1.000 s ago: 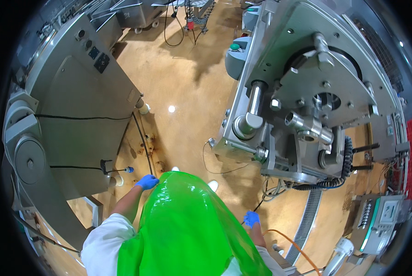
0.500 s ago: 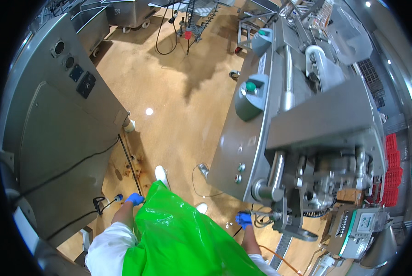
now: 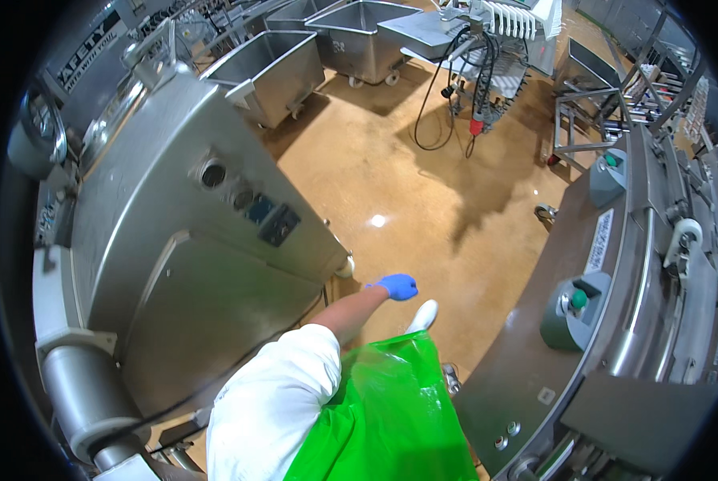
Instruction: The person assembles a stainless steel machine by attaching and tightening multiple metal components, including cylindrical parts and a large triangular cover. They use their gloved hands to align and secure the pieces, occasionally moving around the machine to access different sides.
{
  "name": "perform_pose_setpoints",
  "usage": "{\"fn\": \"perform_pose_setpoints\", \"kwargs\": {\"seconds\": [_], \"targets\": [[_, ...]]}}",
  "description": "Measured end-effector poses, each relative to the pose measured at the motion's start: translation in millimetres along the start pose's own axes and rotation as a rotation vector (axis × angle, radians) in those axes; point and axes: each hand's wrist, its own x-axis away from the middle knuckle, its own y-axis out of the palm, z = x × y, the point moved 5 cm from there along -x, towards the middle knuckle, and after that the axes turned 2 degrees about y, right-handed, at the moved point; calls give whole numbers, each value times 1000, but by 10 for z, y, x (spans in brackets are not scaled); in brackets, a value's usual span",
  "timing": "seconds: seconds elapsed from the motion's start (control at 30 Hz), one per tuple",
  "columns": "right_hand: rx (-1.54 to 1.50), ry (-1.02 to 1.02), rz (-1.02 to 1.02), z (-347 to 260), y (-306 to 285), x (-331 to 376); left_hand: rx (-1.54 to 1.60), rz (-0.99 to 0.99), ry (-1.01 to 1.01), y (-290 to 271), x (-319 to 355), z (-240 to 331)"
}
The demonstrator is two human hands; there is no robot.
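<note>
My left hand, in a blue glove, is stretched forward above the tan floor. Its fingers are curled into a loose fist, and nothing shows in it. The hand touches nothing; nearest to it are a steel machine cabinet on the left and my white boot below. A white sleeve covers my upper arm, beside a shiny green apron. My right hand is out of sight.
On the right runs a long steel machine with green push buttons. Wheeled steel bins stand at the back left. Black cables hang from equipment at the far middle. A steel frame cart stands at the far right.
The view has shifted left and upward, bringing the bins and left cabinet further in. My left hand has swung forward, away from the cabinet's cables. My right hand has left the view.
</note>
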Motion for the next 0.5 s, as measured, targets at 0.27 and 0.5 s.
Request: {"fn": "perform_pose_setpoints", "kwargs": {"seconds": [0.27, 0.5], "targets": [[93, 16, -104, -2106, 860, -742, -106, -161, -314, -771, -407, -1219], [309, -34, -201, -4441, 1295, -984, 217, 9, -569, -1694, -373, -1970]]}}
